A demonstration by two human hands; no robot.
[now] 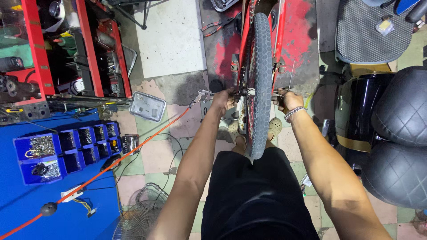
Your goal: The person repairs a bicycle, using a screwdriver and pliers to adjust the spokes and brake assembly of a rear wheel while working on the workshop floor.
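Left hand (222,98) gripping wrench (199,97) at wheel (259,80) hub, right hand (288,98) fingers curled around axle end, wheel between knees

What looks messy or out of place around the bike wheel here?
An orange hose trails loose across the stained, patched floor, and pliers lie on the ground. The left hand and right hand grip the wheel axle.

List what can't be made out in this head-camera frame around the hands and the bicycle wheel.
- Wheel axle: hidden behind the tyre and both hands.
- Left hand: fingers curl around something too small to identify.
- Right hand: its grip is hidden on the far side.
- Blue bins: contents too small to tell.
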